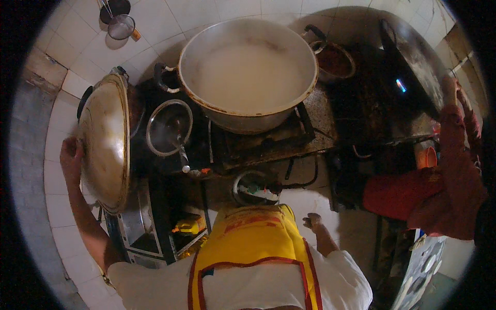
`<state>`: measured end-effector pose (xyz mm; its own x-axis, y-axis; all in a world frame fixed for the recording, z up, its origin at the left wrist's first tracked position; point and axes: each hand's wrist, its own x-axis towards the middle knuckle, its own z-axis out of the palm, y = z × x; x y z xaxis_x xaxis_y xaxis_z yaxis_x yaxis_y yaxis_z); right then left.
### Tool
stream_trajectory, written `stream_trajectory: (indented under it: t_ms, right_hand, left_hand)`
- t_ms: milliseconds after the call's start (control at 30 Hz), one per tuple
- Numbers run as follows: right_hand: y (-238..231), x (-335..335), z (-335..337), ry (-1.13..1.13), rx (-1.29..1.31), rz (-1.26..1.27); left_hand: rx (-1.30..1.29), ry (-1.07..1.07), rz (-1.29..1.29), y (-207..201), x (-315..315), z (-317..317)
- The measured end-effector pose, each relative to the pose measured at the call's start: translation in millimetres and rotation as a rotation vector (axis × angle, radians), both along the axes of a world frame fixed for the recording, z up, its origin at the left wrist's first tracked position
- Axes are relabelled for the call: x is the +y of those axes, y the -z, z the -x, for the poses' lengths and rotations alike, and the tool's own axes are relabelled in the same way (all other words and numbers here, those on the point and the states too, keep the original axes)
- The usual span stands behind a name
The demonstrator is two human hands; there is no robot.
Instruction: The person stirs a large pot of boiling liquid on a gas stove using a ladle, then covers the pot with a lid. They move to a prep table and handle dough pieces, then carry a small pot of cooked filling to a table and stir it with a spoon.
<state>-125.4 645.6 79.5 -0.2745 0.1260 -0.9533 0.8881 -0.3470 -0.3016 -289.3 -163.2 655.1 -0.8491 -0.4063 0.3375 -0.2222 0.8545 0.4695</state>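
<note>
At the left, my left hand (72, 156) grips a large round metal pot lid (105, 147) at the middle of its outer face; the lid stands nearly on edge. My right hand (312, 222) hangs by my side, right of my yellow apron (253, 232), fingers loosely bent and apart, holding nothing. In front of me a big two-handled metal pot (248, 121) stands uncovered on the stove, with cloudy pale liquid (243, 77) and haze in it. Between lid and pot is a smaller round metal-rimmed vessel (150, 137) with a ladle (183, 156) in it.
At the right, another person's red sleeve (457, 134) reaches toward a tilted large wok (413, 62); a small blue flame (401, 85) shows beside it. A bowl of dark reddish contents (333, 59) sits behind the pot. A strainer (121, 27) hangs on the tiled wall.
</note>
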Motion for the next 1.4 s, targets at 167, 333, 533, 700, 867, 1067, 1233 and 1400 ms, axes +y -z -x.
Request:
stream_trajectory:
  t_ms: [167, 333, 533, 700, 867, 1067, 1233, 1400]
  right_hand:
    - [-9.2, -1.4, 2.4, 0.034, -0.03, 0.012]
    - [-10.7, -3.5, -7.3, 0.088, 0.055, 0.034]
    - [0.5, -1.7, -34.0, 0.149, 0.041, -0.006]
    - [9.3, 0.0, -70.9, 0.189, 0.023, -0.012]
    - [9.4, -3.3, -78.8, 0.249, -0.009, -0.006]
    - [2.4, -2.7, -80.5, 0.316, 0.072, 0.055]
    - [4.9, -5.3, -92.9, 0.354, 0.062, 0.028]
    - [11.8, -6.2, -105.4, 0.419, -0.077, -0.02]
  left_hand:
    - [0.029, -0.003, 0.031, -36.4, 11.3, 31.4]
    - [0.141, 0.237, -0.009, -72.4, 44.2, 91.5]
    - [0.03, 0.17, 0.361, -116.6, 155.1, 143.3]
    - [0.126, 0.462, 0.493, -120.1, 231.4, 212.3]
    - [-0.016, 0.547, 0.38, -98.7, 329.6, 273.5]
    - [-0.124, 0.639, 0.484, -54.5, 421.1, 301.4]
    - [-0.277, 0.702, 0.543, -6.5, 430.1, 347.9]
    - [-0.085, 0.787, 0.629, 31.3, 406.8, 375.7]
